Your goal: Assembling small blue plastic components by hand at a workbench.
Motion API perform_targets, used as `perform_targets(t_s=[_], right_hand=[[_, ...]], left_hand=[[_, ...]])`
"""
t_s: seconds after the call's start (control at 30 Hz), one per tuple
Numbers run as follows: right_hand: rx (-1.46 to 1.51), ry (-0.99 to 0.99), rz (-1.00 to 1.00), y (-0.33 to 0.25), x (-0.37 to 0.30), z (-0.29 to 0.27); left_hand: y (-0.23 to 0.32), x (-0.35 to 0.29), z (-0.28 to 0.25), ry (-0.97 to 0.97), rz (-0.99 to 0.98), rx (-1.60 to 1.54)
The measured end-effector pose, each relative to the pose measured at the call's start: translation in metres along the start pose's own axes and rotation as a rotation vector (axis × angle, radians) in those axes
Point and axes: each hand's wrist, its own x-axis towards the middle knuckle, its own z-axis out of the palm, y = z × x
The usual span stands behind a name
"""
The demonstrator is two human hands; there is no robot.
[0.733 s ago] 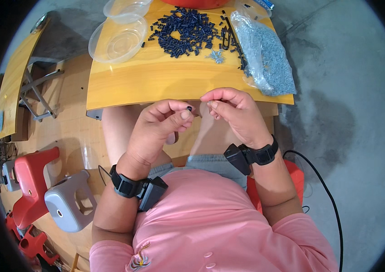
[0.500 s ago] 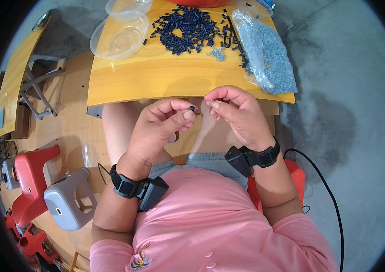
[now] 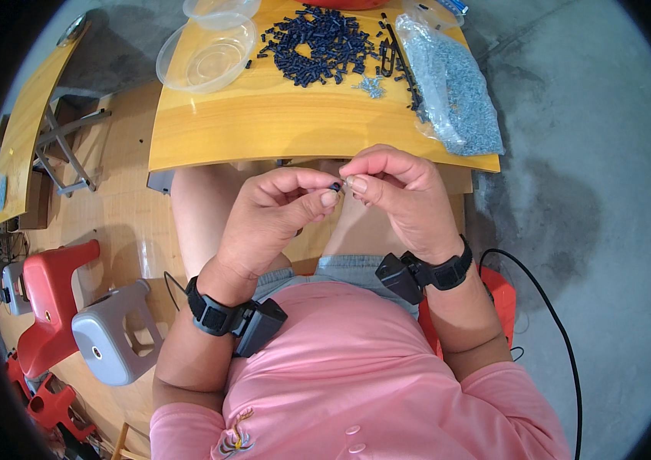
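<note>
We pinch a small dark piece [image 3: 335,187] in our left hand [image 3: 264,211]. Just beside it, our right hand [image 3: 406,192] pinches a tiny, unclear bit [image 3: 345,183].

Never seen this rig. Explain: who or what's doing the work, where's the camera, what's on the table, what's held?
No robot here: a person works barehanded, with black boxy devices strapped to both wrists. A wide fisheye camera on the person's head looks down, so straight edges bend.

On the yellow wood-grain table lie a pile of small dark-blue pieces, a little silvery-blue cluster, a clear plastic bag of silvery-blue bits and round clear plastic containers.

The left hand pinches a small dark piece between thumb and forefinger. The right hand pinches something tiny, too small to identify. Their fingertips nearly meet in front of the table edge.
</note>
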Motion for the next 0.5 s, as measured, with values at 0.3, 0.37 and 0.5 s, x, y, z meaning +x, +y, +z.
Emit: perform_targets(t_s=[0.3, 0.37, 0.5], right_hand=[[-0.219, 0.008, -0.124, 0.0047, 0.0012, 0.0014], [-0.239, 0.008, -0.133, 0.006, 0.0017, 0.0007], [-0.282, 0.014, -0.141, 0.0048, 0.0024, 0.0016]], left_hand=[[-0.0026, -0.0007, -0.0021, -0.021, -0.015, -0.004], [-0.003, -0.001, -0.0019, -0.011, -0.012, 0.002], [-0.0018, -0.0016, 0.0017, 0.019, 0.042, 0.072]])
